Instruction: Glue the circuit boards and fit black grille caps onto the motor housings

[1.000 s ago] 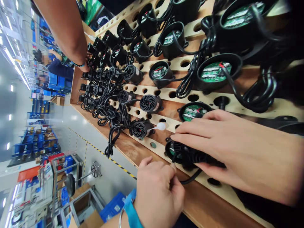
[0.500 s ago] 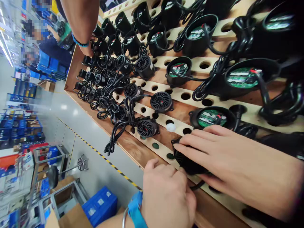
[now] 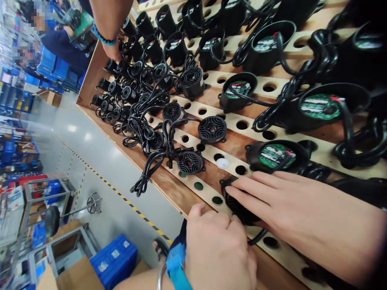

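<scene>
My right hand (image 3: 281,201) lies over a black round unit with a slotted face (image 3: 237,205) near the rack's front edge, its fingers pressed together around the top. Beside it my left hand (image 3: 219,241), with a blue band and a metal bangle at the wrist, is curled closed; what its fingers hold is hidden. A short black cable (image 3: 256,237) shows between the hands. Just behind my right hand, an open black housing (image 3: 276,155) shows a green circuit board. A small white round piece (image 3: 223,163) sits by a hole in the wooden strip.
The wooden rack (image 3: 169,191) carries rows of black housings and slotted units (image 3: 212,129), with bundled cables (image 3: 142,129). Another person's hand (image 3: 111,52) reaches in at the rack's far left end. Beyond the edge are a blue crate (image 3: 115,257), a stool (image 3: 94,202) and yellow-black floor tape.
The view has shifted slightly, so the rack's far end sits further left and a foot now shows below the edge. Both my hands keep nearly the same pose at the unit.
</scene>
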`<state>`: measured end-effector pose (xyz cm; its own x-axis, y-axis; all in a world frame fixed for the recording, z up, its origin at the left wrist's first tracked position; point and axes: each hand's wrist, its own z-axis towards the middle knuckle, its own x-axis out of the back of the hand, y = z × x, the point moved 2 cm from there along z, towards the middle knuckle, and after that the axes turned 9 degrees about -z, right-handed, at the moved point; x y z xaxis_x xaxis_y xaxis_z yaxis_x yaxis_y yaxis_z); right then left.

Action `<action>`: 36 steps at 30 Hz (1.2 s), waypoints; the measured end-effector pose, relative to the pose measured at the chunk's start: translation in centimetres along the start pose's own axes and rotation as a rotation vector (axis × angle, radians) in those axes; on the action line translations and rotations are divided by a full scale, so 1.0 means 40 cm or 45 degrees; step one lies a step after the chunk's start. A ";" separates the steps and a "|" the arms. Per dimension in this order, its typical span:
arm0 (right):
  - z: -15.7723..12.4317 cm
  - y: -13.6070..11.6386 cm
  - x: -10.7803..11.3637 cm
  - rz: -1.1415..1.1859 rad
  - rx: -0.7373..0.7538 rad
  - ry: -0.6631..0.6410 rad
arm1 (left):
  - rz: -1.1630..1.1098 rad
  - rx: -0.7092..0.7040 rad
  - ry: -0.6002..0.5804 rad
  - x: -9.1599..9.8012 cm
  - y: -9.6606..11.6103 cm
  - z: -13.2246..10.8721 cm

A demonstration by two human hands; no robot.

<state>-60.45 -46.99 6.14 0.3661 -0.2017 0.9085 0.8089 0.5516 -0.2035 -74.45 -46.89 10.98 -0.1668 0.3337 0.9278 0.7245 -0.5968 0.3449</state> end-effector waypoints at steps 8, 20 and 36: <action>0.017 -0.011 0.001 -0.039 0.008 -0.022 | -0.029 -0.011 0.024 -0.013 -0.009 -0.009; 0.012 -0.028 -0.011 -0.098 -0.042 -0.173 | -0.095 -0.124 0.099 -0.013 -0.028 -0.049; 0.013 -0.010 0.004 -0.054 0.082 -0.345 | -0.260 -0.367 -0.296 -0.017 -0.048 -0.010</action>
<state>-60.94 -46.82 6.53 0.1894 -0.0069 0.9819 0.7870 0.5990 -0.1476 -76.00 -46.26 9.73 -0.1086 0.6023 0.7908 0.4699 -0.6699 0.5748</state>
